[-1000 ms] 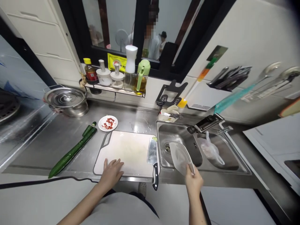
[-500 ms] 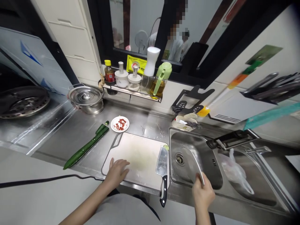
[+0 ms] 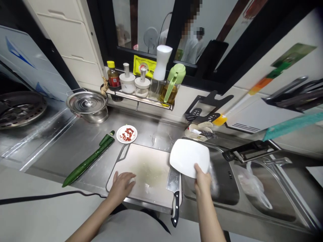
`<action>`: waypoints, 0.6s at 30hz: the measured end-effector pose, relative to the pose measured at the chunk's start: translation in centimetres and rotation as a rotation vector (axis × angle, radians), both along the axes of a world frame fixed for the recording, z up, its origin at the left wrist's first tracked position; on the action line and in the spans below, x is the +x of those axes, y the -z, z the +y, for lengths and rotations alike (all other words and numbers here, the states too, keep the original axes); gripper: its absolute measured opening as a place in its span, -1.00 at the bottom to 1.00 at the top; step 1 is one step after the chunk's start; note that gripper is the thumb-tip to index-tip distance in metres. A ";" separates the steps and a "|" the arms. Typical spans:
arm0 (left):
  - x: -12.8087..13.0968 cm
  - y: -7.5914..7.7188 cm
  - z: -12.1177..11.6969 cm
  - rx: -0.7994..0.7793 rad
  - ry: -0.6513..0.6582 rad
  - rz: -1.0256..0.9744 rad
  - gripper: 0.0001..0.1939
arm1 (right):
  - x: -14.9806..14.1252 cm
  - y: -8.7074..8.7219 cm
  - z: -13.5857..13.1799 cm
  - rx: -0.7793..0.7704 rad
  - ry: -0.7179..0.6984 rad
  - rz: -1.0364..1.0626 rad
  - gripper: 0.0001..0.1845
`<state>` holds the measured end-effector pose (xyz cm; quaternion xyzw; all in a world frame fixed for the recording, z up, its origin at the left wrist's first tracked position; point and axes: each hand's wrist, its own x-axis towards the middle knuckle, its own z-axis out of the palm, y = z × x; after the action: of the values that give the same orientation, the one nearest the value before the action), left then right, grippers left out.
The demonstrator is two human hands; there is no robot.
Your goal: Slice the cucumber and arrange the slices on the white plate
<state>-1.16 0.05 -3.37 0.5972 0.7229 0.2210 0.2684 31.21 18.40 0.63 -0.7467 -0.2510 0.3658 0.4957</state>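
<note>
A white plate (image 3: 188,155) is gripped at its near edge by my right hand (image 3: 202,181). It hangs over the left rim of the sink, covering part of the cleaver's blade and the cutting board's corner. My left hand (image 3: 122,186) is over the left side of the white cutting board (image 3: 151,193), fingers loosely spread with nothing in them. On the board's right side lies a cleaver (image 3: 174,179), black handle jutting past the front edge. Left of the board a long cucumber (image 3: 88,162) lies beside a shorter cut piece (image 3: 104,139) and a small end (image 3: 112,133).
A small plate (image 3: 131,129) of chopped red bits stands behind the board. A lidded steel pot (image 3: 94,114) is at the back left. Bottles and jars line a wall rack (image 3: 141,96). The steel sink (image 3: 224,181) is on the right, with a plastic bag (image 3: 253,185) in its far basin.
My right hand has swung the plate up and left out of the sink area, turning its face into view. My left hand stays over the board.
</note>
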 end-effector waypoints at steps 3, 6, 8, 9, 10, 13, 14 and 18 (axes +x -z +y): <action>0.1 -0.1 0.0 0.001 -0.009 -0.012 -0.70 | -3.8 0.6 3.3 -0.047 -0.088 0.207 -0.54; 0.0 -0.3 0.0 -0.011 -0.020 -0.020 -0.70 | -7.5 1.4 6.0 -0.080 -0.156 0.285 -0.60; -0.1 -0.3 0.1 -0.022 -0.031 -0.018 -0.70 | -9.6 2.0 7.4 -0.119 -0.204 0.279 -0.61; -0.2 -0.3 0.0 -0.027 -0.035 -0.017 -0.70 | -10.5 2.2 8.0 -0.144 -0.242 0.263 -0.62; -0.3 -0.3 0.0 -0.034 -0.035 -0.017 -0.70 | -11.2 2.5 8.5 -0.171 -0.274 0.241 -0.62; -0.8 -0.1 -0.2 -0.046 -0.041 -0.015 -0.69 | -12.7 3.4 9.5 -0.211 -0.310 0.221 -0.58; -0.9 0.0 -0.3 -0.044 -0.048 -0.012 -0.69 | -12.9 3.6 9.7 -0.219 -0.317 0.217 -0.56; -1.3 0.3 -0.7 -0.022 -0.071 0.000 -0.70 | -13.2 4.4 10.1 -0.252 -0.347 0.177 -0.51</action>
<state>-2.44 -0.70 -3.65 0.5682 0.7461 0.2223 0.2668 18.02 28.46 -3.75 -0.7134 -0.2836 0.5380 0.3482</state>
